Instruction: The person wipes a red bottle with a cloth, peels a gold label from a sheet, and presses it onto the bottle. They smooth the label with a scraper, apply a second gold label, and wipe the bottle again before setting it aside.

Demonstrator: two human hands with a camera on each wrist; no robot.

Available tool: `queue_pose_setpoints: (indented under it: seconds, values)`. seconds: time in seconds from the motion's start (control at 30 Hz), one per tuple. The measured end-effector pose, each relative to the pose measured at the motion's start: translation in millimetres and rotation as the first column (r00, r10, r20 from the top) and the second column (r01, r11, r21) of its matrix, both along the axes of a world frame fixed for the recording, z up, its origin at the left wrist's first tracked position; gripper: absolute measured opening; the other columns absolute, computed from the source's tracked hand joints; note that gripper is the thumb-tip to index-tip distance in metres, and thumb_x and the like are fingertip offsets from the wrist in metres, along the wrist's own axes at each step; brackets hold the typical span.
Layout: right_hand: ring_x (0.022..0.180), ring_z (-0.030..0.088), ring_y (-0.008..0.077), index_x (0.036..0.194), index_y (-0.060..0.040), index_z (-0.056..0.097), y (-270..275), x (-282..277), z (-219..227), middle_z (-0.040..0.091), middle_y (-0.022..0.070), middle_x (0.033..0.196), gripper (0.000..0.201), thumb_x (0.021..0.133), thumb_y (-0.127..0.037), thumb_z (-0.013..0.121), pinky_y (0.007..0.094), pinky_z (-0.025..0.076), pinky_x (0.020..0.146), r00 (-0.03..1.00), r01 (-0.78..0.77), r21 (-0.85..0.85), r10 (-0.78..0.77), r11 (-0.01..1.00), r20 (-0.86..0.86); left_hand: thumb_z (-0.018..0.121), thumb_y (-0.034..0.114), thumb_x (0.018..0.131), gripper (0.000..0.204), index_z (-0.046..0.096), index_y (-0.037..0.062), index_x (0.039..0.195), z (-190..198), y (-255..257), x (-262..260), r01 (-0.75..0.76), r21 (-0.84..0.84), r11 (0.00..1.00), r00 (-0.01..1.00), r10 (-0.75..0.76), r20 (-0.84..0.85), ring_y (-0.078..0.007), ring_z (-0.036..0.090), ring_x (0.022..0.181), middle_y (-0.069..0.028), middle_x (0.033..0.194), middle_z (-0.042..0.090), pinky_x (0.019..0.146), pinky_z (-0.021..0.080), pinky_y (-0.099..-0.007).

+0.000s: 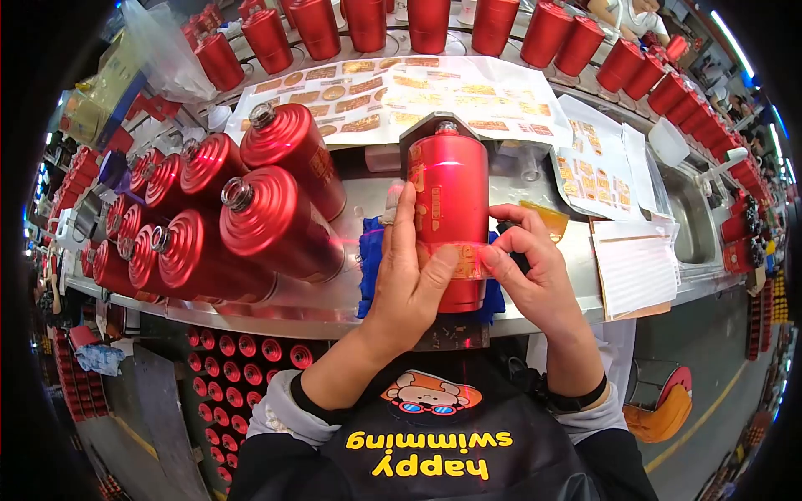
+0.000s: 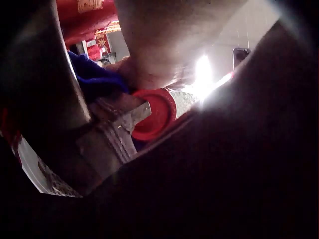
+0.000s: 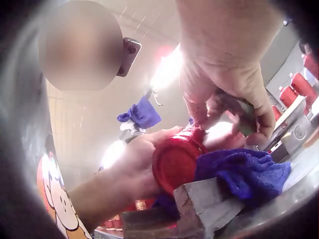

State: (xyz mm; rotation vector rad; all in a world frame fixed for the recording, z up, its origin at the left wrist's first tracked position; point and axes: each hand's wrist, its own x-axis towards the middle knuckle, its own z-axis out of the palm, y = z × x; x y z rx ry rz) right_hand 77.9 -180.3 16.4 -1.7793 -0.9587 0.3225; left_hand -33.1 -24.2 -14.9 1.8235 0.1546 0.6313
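Steel bench (image 1: 351,296), sticker sheets (image 1: 393,92); left hand (image 1: 409,275) flat, right hand (image 1: 535,271) pinching red bottle's (image 1: 451,200) label (image 1: 468,260).

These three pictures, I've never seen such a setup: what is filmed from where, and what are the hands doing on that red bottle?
No machine here: a person works with two bare hands. The big picture comes from a camera on the head, looking down; the other two come from cameras on each wrist, looking along the counter at the bottle's base.

A red bottle lies on its side on a blue cloth on a metal counter. The left hand lies flat along it, thumb on a gold label. The right hand presses that label with its fingers and seems to grip a small dark tool, hard to make out.

More red bottles lie to the left, and sticker sheets behind.
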Motion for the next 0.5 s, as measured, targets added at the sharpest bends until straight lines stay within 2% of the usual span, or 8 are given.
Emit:
queue_pose_setpoints:
  seconds: [0.07,0.1,0.2,0.4,0.5]
  values:
    - [0.112,0.052,0.0220,0.083,-0.0023,0.063,0.7,-2.1,0.8,0.053,0.0169,0.125,0.018,0.092,-0.017,0.068,0.0331,0.041,0.091,1.000,0.013,0.010,-0.013,1.000,-0.025,0.053,0.024,0.100,0.075,0.011,-0.0114,0.150,-1.4,0.8,-0.2,0.024,-0.081,0.996,1.000,-0.023,0.011,-0.0404,0.018,0.146,-0.0334,0.154,0.017,0.119,0.016,-0.0424]
    - [0.121,0.049,0.0257,0.082,-0.0029,0.062,0.9,-2.7,1.2,0.054,0.0171,0.124,0.019,0.092,-0.018,0.069,0.0367,0.037,0.101,0.999,0.019,0.016,-0.018,1.000,-0.037,0.053,0.024,0.101,0.074,0.011,-0.0114,0.150,-1.0,0.9,-0.2,0.021,-0.055,0.998,1.000,-0.020,0.012,-0.0402,0.018,0.146,-0.0332,0.155,0.017,0.119,0.016,-0.0424]
    - [0.095,0.058,0.0164,0.084,-0.0014,0.064,-0.3,0.0,-0.8,0.050,0.0161,0.125,0.017,0.092,-0.016,0.068,0.0263,0.049,0.072,1.000,0.004,0.012,-0.004,1.000,0.024,0.052,0.024,0.101,0.073,0.011,-0.0114,0.150,-0.6,0.7,0.1,0.008,0.004,1.000,1.000,-0.008,0.012,-0.0397,0.018,0.146,-0.0326,0.155,0.017,0.119,0.016,-0.0423]
    - [0.101,0.059,0.0183,0.084,-0.0014,0.064,-0.1,0.4,-3.4,0.052,0.0173,0.123,0.017,0.092,-0.016,0.067,0.0265,0.049,0.073,0.999,0.007,0.017,-0.007,1.000,0.034,0.053,0.024,0.101,0.073,0.012,-0.0114,0.150,-1.3,-0.4,0.4,-0.015,0.019,1.000,1.000,0.015,0.013,-0.0399,0.024,0.144,-0.0326,0.153,0.021,0.118,0.019,-0.0421]
    - [0.105,0.061,0.0192,0.093,-0.0004,0.065,-6.6,7.2,-15.8,0.056,0.0185,0.124,0.009,0.092,-0.009,0.065,0.0277,0.051,0.076,0.987,0.015,0.008,-0.016,1.000,0.162,0.053,0.024,0.100,0.073,0.012,-0.0108,0.151,-1.2,-0.8,0.5,-0.035,0.080,0.996,0.999,0.034,0.012,-0.0397,0.027,0.143,-0.0320,0.153,0.023,0.117,0.020,-0.0421]
